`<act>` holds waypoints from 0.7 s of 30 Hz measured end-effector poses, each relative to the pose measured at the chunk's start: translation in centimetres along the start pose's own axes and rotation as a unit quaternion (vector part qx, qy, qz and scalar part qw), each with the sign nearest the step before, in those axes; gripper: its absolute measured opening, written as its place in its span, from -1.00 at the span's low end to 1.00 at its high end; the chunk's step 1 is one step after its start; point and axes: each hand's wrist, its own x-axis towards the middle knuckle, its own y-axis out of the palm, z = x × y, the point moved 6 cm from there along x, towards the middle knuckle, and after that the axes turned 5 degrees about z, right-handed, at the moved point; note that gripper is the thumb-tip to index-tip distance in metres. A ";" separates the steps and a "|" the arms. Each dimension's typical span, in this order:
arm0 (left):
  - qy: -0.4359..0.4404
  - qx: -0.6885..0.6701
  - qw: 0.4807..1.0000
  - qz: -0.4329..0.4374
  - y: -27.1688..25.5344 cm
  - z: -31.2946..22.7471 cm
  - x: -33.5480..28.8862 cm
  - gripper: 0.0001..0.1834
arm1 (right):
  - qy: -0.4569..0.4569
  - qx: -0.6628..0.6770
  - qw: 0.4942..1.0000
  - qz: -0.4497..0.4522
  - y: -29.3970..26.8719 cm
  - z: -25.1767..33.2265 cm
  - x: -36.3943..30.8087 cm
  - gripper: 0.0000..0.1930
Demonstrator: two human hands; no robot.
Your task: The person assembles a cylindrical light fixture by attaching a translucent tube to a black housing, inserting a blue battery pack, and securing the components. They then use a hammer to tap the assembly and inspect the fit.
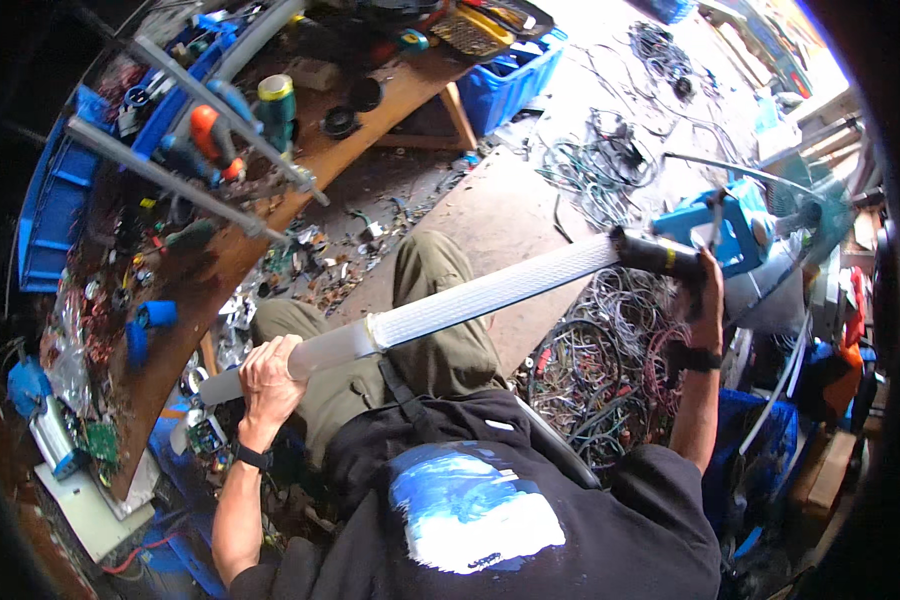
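Head view: we grip a long white ribbed tube [470, 298], left hand [270, 372] closed low, right hand [705, 290] closed on its black, higher end.

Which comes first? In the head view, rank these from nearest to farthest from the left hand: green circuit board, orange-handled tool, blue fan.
From the left hand:
1. Green circuit board, just below on the floor.
2. Orange-handled tool, up on the workbench.
3. Blue fan, far across by the right hand.
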 end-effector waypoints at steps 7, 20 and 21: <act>-0.136 -0.112 0.981 -0.084 -1.6 5.4 -5.0 -0.66 | -0.191 -0.119 0.972 -0.065 -6.0 2.3 0.5 -0.56; -0.031 -0.153 0.968 -0.199 -3.7 3.3 -6.1 -0.52 | -0.111 -0.198 0.970 -0.089 -9.0 1.2 -0.3 -0.53; -0.049 -0.182 0.963 -0.191 -3.6 3.0 -6.0 -0.51 | -0.106 -0.202 0.970 -0.088 -9.4 1.0 -0.8 -0.53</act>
